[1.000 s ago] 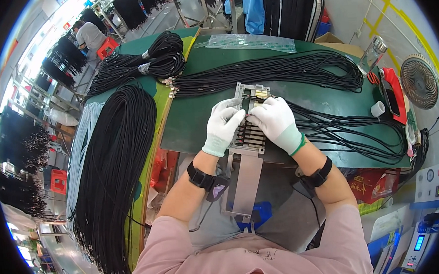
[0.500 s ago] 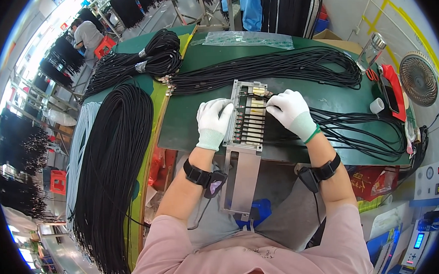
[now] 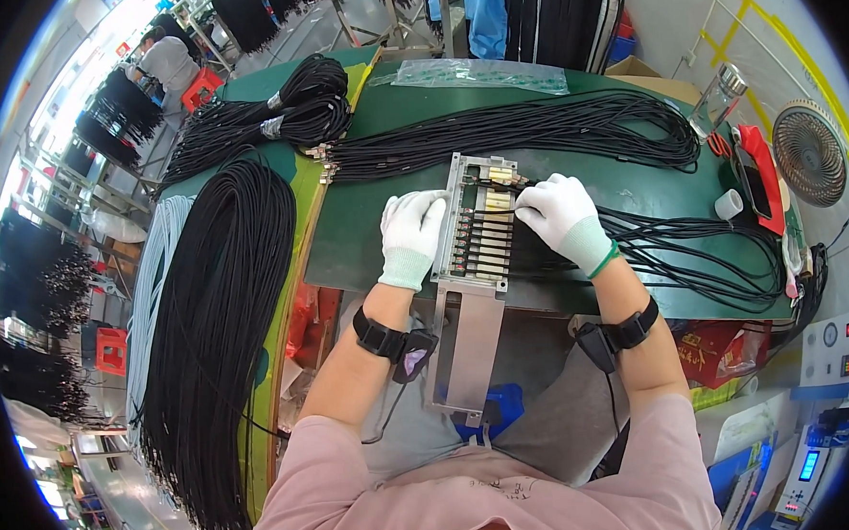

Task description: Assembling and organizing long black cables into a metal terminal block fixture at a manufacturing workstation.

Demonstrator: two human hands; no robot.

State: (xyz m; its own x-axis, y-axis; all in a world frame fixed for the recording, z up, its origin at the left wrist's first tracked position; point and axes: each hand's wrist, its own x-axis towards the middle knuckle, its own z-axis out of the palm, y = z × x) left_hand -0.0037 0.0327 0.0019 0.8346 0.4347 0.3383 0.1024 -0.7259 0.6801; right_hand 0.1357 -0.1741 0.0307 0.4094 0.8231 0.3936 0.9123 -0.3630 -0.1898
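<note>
A metal fixture (image 3: 483,286) with a row of narrow slots lies across the table's front edge. Black cable ends sit side by side in several slots, with pale and yellowish pieces along the right. My white-gloved right hand (image 3: 561,215) pinches a black cable (image 3: 515,209) at the fixture's right side. Against the left edge, my gloved left hand (image 3: 411,232) has its fingers curled and thumb near the forefinger; whatever may be between them is hidden. From beneath the right hand, loose black cables (image 3: 693,251) run off to the right.
A long cable bundle (image 3: 523,130) lies behind the fixture, near a clear plastic bag (image 3: 482,75). Black coils (image 3: 219,276) hang at left. A cup (image 3: 729,204), a phone (image 3: 753,185), a glass bottle (image 3: 720,96) and a fan (image 3: 810,152) stand right.
My left hand's thumb and forefinger have come closer together and drawn slightly left from the slots. My right hand stays at nearly the same place on the cable.
</note>
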